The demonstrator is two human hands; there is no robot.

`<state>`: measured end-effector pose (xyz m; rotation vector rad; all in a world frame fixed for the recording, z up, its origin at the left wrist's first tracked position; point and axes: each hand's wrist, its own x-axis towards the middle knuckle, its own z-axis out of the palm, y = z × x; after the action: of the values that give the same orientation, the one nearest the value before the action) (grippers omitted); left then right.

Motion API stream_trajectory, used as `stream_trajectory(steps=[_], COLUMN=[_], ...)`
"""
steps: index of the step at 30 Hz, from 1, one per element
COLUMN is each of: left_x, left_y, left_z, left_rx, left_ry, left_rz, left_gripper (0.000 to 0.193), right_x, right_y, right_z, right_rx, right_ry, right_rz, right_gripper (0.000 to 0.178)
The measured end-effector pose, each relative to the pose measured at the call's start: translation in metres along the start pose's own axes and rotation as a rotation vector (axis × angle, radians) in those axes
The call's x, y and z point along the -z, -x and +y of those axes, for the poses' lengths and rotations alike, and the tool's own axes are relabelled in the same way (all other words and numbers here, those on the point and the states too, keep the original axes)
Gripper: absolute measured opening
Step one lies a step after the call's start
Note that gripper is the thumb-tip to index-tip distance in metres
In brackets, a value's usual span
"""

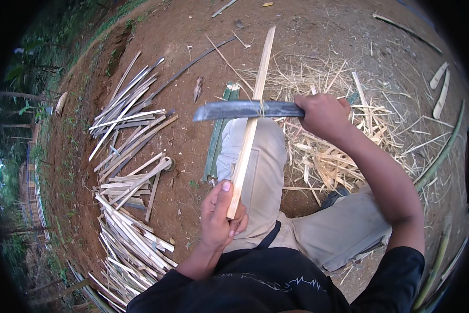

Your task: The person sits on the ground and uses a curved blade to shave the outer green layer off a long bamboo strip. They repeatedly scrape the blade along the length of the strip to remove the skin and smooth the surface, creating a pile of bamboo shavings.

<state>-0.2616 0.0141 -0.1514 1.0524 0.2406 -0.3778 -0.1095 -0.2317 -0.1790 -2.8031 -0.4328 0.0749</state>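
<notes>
My left hand (221,216) is closed round the near end of a long, flat bamboo strip (247,138), thumb on top. The pale strip slants up and away from me, above my bent knee. In my right hand (323,116) is a machete (226,110), gripped by its handle, which my fingers hide. Its dark blade points left and lies across the strip around the middle. A thin curl of shaving shows where blade and strip cross. Under the strip is my trouser leg (265,156), with green bamboo pieces (216,148) on the ground beside it.
Split bamboo strips (135,235) lie in piles along the left. To the right of my knee is a heap of shavings (323,161). A green bamboo pole (445,151) curves along the far right. The ground (187,36) is bare brown earth.
</notes>
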Motion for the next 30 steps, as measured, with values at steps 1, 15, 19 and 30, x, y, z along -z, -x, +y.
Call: stream_trajectory(steps=[1, 15, 19, 30], left_x=[0.002, 0.028, 0.047, 0.079], left_y=[0.000, 0.037, 0.045, 0.062], left_z=[-0.002, -0.019, -0.018, -0.015], left_rx=[-0.004, 0.161, 0.224, 0.274], left_ry=[-0.025, 0.050, 0.083, 0.097], left_rz=[0.004, -0.014, -0.012, -0.013], left_gripper=[0.030, 0.037, 0.033, 0.036], right_x=[-0.006, -0.018, -0.019, -0.017], right_y=[0.000, 0.022, 0.017, -0.035], right_z=[-0.003, -0.030, -0.023, 0.057], right_rx=[0.001, 0.134, 0.135, -0.330], right_ry=[0.001, -0.010, 0.033, -0.069], right_rz=[-0.049, -0.098, -0.191, -0.017], right_gripper=[0.008, 0.010, 0.015, 0.022])
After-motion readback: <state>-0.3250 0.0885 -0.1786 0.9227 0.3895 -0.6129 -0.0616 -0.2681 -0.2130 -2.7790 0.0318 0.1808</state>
